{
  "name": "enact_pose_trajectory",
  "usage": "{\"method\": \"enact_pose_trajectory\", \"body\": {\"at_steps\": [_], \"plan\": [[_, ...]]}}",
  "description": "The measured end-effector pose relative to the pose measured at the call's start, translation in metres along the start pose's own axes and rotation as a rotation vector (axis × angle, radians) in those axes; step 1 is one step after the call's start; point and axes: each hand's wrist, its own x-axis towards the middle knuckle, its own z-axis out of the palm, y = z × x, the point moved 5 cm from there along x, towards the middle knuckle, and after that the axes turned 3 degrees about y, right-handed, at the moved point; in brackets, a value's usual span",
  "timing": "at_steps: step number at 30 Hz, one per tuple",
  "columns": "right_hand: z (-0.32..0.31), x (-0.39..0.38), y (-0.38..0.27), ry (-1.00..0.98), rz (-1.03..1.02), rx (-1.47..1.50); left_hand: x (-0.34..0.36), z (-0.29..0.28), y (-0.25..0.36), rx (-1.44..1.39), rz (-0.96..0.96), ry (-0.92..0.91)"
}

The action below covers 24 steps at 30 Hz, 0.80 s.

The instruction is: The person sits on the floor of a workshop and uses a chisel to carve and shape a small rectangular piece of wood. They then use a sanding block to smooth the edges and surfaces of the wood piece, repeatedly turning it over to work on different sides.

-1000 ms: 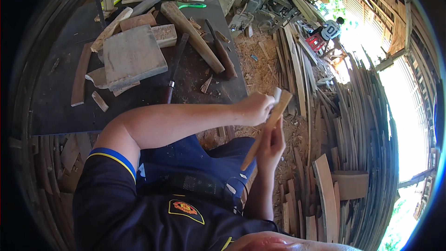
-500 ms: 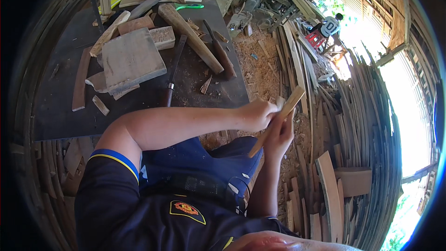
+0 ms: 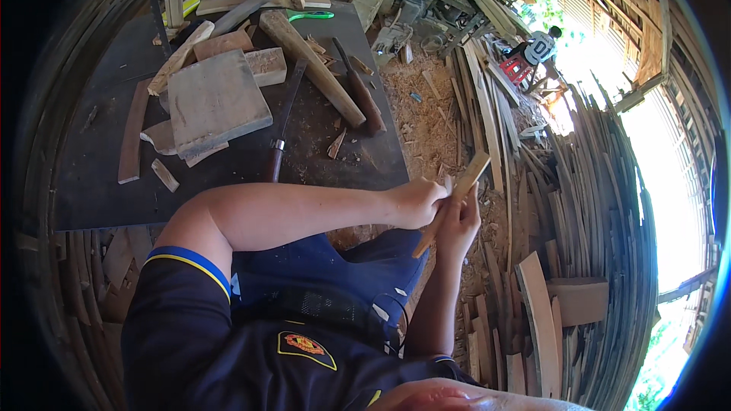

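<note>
In my right hand (image 3: 459,230) is a narrow light-brown wooden strip (image 3: 474,173), held at a slant with the fingers wrapped round its middle. My left hand (image 3: 417,202) reaches across from the left, fingers closed, its fingertips against the strip's side. A small pale piece (image 3: 448,182) shows at those fingertips; its kind is too small to make out. The strip's lower end sticks out below my left hand, above my lap.
On the dark table (image 3: 99,194) at left lie a square wooden board (image 3: 219,99), a thick wooden mallet-like club (image 3: 312,68), a long file (image 3: 279,144) and a dark-handled tool (image 3: 365,99). Timber planks (image 3: 586,205) stack at right. A person (image 3: 541,47) sits far off.
Both hands and the strip have shifted slightly down toward me. My left hand has slid a little along the strip toward its lower end.
</note>
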Motion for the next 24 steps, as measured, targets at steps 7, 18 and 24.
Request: {"method": "enact_pose_trajectory", "body": {"at_steps": [7, 18, 24], "plan": [[0.006, -0.045, -0.013, -0.16, -0.086, -0.054, 0.014, -0.026, -0.015, -0.024, -0.153, 0.052], [-0.002, -0.036, -0.009, -0.152, -0.016, 0.056, 0.016, -0.024, -0.009, -0.03, -0.084, 0.107], [0.0, -0.02, -0.008, -0.033, -0.124, -0.025, 0.006, -0.019, 0.0, -0.021, 0.017, 0.057]]}}
